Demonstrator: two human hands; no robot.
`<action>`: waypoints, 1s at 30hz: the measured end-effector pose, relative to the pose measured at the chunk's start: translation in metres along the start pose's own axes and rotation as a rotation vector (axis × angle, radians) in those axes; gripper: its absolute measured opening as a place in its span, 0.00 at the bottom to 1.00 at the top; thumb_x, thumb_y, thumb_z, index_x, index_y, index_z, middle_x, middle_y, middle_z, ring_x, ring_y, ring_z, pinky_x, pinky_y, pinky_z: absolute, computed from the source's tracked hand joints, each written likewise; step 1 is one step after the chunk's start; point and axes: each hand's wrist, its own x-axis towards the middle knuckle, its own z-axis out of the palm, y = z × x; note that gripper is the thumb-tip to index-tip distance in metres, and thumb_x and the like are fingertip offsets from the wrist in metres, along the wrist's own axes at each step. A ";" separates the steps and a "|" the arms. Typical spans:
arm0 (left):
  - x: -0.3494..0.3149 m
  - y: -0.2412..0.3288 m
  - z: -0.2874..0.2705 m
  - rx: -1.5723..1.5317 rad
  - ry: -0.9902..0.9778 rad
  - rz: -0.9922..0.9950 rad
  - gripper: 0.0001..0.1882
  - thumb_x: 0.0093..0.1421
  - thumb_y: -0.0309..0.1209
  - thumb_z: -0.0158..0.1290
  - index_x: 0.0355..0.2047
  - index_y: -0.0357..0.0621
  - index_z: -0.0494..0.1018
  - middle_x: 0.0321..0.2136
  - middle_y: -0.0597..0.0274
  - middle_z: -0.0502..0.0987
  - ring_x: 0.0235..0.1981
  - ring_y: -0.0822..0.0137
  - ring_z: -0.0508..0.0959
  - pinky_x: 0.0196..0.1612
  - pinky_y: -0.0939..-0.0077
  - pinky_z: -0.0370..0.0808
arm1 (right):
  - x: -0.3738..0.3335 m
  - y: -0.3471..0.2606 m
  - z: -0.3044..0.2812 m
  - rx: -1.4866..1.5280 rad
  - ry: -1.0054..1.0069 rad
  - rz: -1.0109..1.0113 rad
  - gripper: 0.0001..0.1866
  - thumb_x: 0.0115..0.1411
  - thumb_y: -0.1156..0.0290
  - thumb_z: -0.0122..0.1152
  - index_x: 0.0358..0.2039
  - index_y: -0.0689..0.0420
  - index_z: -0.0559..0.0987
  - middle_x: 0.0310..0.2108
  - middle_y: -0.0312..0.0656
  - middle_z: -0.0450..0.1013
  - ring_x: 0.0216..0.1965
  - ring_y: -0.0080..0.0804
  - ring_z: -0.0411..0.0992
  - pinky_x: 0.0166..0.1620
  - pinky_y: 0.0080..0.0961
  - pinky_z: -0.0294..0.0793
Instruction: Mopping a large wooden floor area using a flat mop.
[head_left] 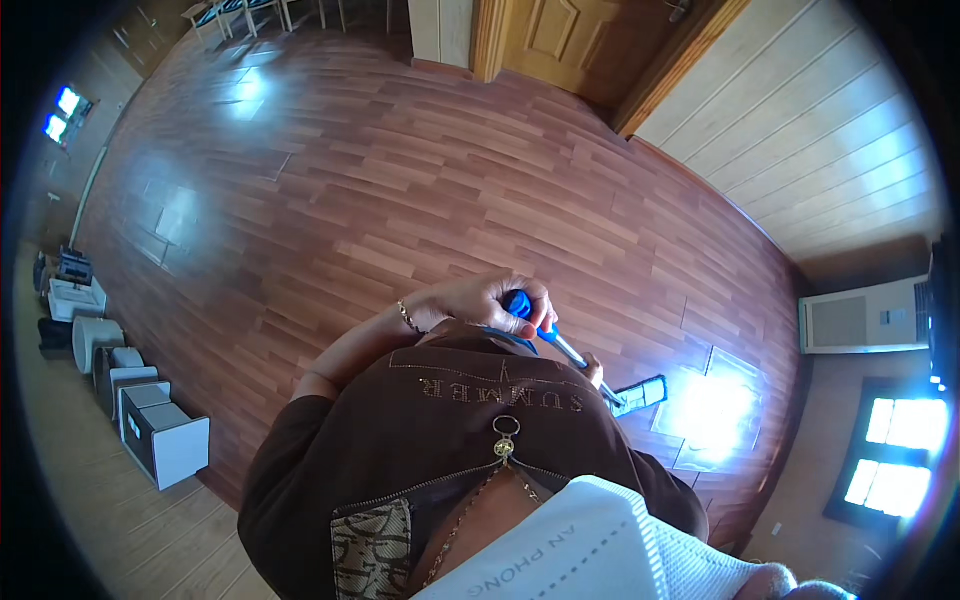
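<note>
A flat mop [568,349] with a blue grip and a pale metal shaft slants from my chest down to the right. My left hand [508,302], a bracelet at its wrist, is wrapped round the blue top end of the handle. Lower on the shaft, my right hand [593,371] is closed round it; only some fingers show, and my shirt hides the rest. The rectangular mop head [640,394], pale with a dark fringe, lies on the wood-plank floor [470,210] to my right, beside a bright patch of reflected light.
Small cabinets [165,432] and a white round bin [92,342] line the left wall. Chairs [235,12] stand far left. A wooden door [570,45] is ahead; a tall white appliance [862,318] and a bright window [893,455] are at right.
</note>
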 end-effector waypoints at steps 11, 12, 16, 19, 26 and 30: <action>-0.030 0.060 -0.028 0.240 0.185 0.109 0.08 0.50 0.24 0.63 0.25 0.43 0.73 0.35 0.60 0.79 0.48 0.56 0.76 0.54 0.59 0.70 | 0.094 -0.092 0.035 0.068 -0.071 -0.390 0.13 0.51 0.60 0.66 0.24 0.56 0.79 0.28 0.47 0.75 0.36 0.51 0.71 0.42 0.43 0.69; -0.032 0.066 -0.033 0.296 0.212 0.144 0.08 0.50 0.25 0.64 0.24 0.43 0.74 0.36 0.60 0.79 0.48 0.55 0.76 0.54 0.57 0.69 | 0.107 -0.106 0.044 0.085 -0.061 -0.441 0.13 0.51 0.59 0.66 0.24 0.57 0.79 0.28 0.46 0.75 0.36 0.51 0.71 0.42 0.43 0.69; -0.037 0.079 -0.038 0.245 0.310 0.324 0.08 0.50 0.27 0.64 0.22 0.45 0.74 0.30 0.62 0.79 0.49 0.52 0.76 0.61 0.50 0.59 | 0.156 -0.160 0.071 0.196 -0.176 -0.605 0.12 0.50 0.61 0.66 0.22 0.56 0.77 0.26 0.48 0.75 0.34 0.51 0.72 0.41 0.42 0.69; -0.042 0.084 -0.037 0.112 0.342 0.320 0.10 0.50 0.23 0.62 0.20 0.44 0.71 0.24 0.64 0.76 0.38 0.60 0.77 0.57 0.55 0.61 | 0.178 -0.210 0.087 0.210 -0.204 -0.850 0.11 0.51 0.64 0.65 0.21 0.56 0.75 0.23 0.46 0.74 0.31 0.49 0.71 0.39 0.39 0.69; -0.048 0.079 -0.022 0.498 0.656 0.278 0.11 0.52 0.23 0.61 0.20 0.44 0.68 0.21 0.64 0.72 0.28 0.62 0.74 0.51 0.60 0.65 | 0.222 -0.283 0.159 0.181 -0.451 -1.054 0.19 0.43 0.63 0.73 0.33 0.55 0.75 0.31 0.46 0.71 0.38 0.46 0.68 0.45 0.41 0.67; -0.048 0.060 -0.023 0.678 0.853 0.233 0.12 0.52 0.25 0.62 0.21 0.45 0.67 0.24 0.64 0.73 0.30 0.62 0.75 0.51 0.58 0.64 | 0.246 -0.310 0.232 -0.016 -0.272 -1.136 0.33 0.43 0.58 0.75 0.46 0.56 0.69 0.33 0.47 0.68 0.34 0.44 0.69 0.44 0.44 0.69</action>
